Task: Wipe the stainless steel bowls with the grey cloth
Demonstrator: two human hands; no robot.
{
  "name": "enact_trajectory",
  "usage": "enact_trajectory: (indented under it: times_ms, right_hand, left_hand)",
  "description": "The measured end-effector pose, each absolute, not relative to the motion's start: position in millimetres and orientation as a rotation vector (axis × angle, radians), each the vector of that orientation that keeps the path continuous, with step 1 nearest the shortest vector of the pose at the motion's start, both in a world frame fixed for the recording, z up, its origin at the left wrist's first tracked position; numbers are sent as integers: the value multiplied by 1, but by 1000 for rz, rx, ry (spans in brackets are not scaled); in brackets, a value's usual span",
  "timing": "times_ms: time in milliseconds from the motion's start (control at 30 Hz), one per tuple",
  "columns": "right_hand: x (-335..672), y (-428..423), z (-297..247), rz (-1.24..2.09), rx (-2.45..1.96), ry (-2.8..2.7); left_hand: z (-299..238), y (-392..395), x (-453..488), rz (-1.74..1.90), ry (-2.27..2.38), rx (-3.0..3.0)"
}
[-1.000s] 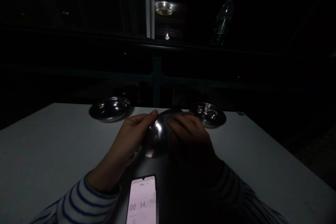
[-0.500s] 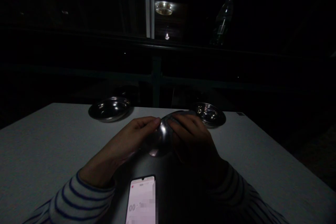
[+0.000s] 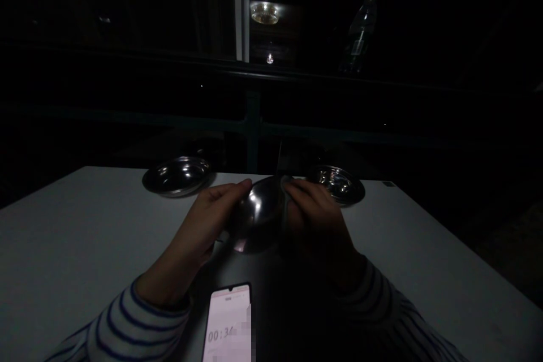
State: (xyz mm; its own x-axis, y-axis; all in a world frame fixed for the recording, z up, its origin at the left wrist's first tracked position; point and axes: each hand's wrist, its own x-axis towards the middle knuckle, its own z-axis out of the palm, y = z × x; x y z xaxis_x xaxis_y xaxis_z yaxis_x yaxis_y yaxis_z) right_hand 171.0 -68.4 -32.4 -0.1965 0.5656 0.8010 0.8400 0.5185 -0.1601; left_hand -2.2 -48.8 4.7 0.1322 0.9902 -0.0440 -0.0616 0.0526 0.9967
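A shiny metal bowl [image 3: 258, 212] is tilted up over the table, its rounded outside facing me. My left hand [image 3: 216, 209] is closed on its left edge, thumb on top. On the right side, my right hand [image 3: 316, 209] is closed, with curled fingers pressing what looks like a dark grey cloth [image 3: 285, 195] against the bowl. Deep shadow hides most of the cloth and the lower part of this hand.
Two more metal bowls stand at the white table's [image 3: 106, 226] far edge: a left bowl [image 3: 176, 178] and a right bowl [image 3: 341, 186]. A phone [image 3: 229, 322] showing a timer lies in front of me. Behind, a bottle [image 3: 360, 34] stands in the dark.
My right hand and the cloth have shifted over the bowl, leaving more of its surface showing. My left hand and the bowl have moved slightly left.
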Motion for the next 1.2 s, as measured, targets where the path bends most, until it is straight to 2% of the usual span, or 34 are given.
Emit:
enact_trajectory:
  times_ms: [167,400,600,833,1067,1200]
  right_hand:
    - [159,-80,-33,-576,-997,-2135]
    - [170,-67,-32,-375,-1212,-1843]
    - [161,-79,-34,-538,-1007,-2137]
    - [172,-66,-35,-382,-1207,-1865]
    - [160,-81,-32,-538,-971,-2180]
    - [167,-76,-29,-457,-1103,-2023]
  left_hand:
    - [2,-48,0,1063,1045,1218]
    - [2,-48,-1,1088,1066,1193]
    - [-1,-45,-3,1029,1015,1271]
    - [1,-47,-4,963,984,1213]
    - [0,-45,-4,1001,917,1123]
    - [4,-47,-3,1043,965,1115]
